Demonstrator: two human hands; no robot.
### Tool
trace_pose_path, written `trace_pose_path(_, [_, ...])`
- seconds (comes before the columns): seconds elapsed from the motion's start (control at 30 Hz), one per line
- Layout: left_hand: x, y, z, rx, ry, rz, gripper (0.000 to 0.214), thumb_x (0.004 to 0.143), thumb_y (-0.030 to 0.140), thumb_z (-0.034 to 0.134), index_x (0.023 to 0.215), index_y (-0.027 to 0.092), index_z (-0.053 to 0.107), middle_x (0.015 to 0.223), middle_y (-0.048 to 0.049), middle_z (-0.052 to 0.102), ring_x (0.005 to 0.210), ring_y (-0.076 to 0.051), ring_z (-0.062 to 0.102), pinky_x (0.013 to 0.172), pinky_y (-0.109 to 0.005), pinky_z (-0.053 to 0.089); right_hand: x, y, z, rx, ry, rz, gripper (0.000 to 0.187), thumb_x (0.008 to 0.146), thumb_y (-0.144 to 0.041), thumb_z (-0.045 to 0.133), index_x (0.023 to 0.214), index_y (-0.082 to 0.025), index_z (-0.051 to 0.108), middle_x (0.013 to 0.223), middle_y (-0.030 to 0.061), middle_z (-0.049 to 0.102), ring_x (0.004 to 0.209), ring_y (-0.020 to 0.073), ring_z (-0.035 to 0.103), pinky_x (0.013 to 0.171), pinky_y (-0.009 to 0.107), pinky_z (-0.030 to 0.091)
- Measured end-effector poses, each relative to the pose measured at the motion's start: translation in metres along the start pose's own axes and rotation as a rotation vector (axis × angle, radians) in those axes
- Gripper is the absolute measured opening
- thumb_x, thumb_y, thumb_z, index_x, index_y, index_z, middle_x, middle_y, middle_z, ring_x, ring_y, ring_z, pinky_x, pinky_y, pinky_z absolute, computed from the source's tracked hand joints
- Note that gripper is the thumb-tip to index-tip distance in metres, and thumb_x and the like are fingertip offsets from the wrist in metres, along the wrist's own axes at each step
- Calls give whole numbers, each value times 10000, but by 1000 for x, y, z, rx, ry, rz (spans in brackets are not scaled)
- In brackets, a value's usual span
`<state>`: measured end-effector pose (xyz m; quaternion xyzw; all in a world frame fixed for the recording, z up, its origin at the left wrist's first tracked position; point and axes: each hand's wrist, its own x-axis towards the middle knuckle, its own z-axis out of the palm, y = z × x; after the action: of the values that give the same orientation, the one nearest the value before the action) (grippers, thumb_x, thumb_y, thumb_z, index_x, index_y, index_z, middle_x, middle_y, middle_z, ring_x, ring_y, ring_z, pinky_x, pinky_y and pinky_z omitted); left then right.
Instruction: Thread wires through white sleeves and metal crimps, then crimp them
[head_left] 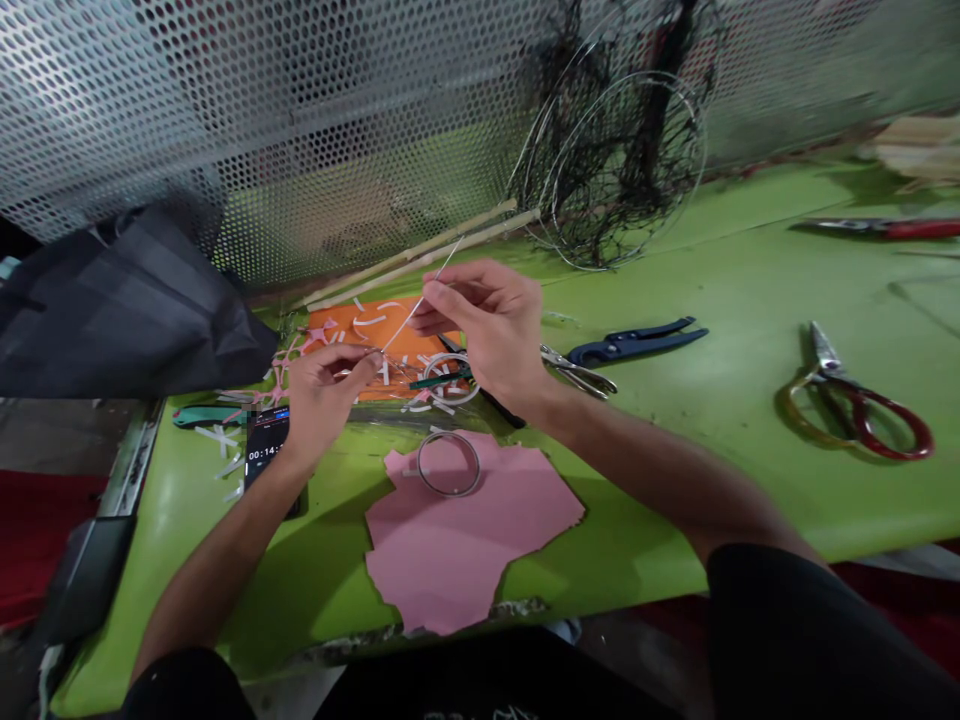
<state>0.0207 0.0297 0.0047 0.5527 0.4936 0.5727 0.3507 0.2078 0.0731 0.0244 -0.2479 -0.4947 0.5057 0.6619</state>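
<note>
A thin pale wire (420,300) rises diagonally between my hands. My left hand (326,400) pinches its lower end over an orange paper sheet (337,330) scattered with white and pink scraps. My right hand (487,325) pinches the wire higher up, its fingertips close to the left hand. Below my right palm lie a small wire ring (456,380) and a green-handled tool (439,380). A second wire ring (448,464) rests on a torn pink paper sheet (465,550) nearer me. A phone (266,445) showing a timer lies under my left wrist.
The green table (750,480) holds blue-handled pliers (637,340), red-handled scissors (859,405), red-handled snips (885,228) and a green-handled tool (206,416). Bamboo sticks (420,255) and wire hoops with black netting (622,170) lean against a perforated metal sheet (225,120). A dark bag (127,310) sits left.
</note>
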Motion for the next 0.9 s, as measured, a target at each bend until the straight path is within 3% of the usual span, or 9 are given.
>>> trace_pose_path(0.17, [-1, 1, 0, -18, -23, 7, 92, 746, 268, 845, 738, 200, 784, 708, -9, 754, 512, -63, 564, 440, -175, 419, -1, -2, 1, 7, 10, 11, 285, 745, -464, 881, 846, -252, 720, 711, -49, 768, 627, 136, 762, 604, 243, 673])
trace_pose_path(0.3, [-1, 7, 0, -29, -93, -92, 151, 740, 329, 852, 741, 197, 779, 624, -5, 712, 456, -82, 572, 378, -180, 418, 1, -5, 0, -38, 8, 52, 265, 762, -448, 867, 846, -251, 711, 715, -38, 756, 634, 134, 757, 607, 246, 673])
trace_pose_path(0.5, [0, 13, 0, -43, -223, -241, 256, 684, 414, 894, 753, 191, 787, 705, -45, 774, 552, -149, 708, 507, -251, 609, 12, -2, -8, -66, -35, 161, 229, 774, -357, 867, 830, -215, 697, 694, -16, 743, 586, 131, 734, 572, 246, 664])
trace_pose_path(0.7, [-1, 12, -2, 7, -317, -263, 243, 768, 412, 852, 837, 186, 798, 755, -64, 799, 603, -159, 748, 511, -217, 592, 17, 4, -13, -43, -33, 242, 210, 763, -299, 876, 821, -194, 704, 670, -8, 742, 564, 132, 730, 545, 235, 651])
trace_pose_path(0.9, [-1, 12, 0, -24, -369, -319, 293, 696, 359, 895, 884, 193, 743, 855, -62, 808, 647, -192, 777, 492, -229, 603, 19, 5, -14, -55, -28, 231, 192, 770, -282, 872, 795, -195, 702, 651, -13, 735, 541, 125, 721, 527, 227, 645])
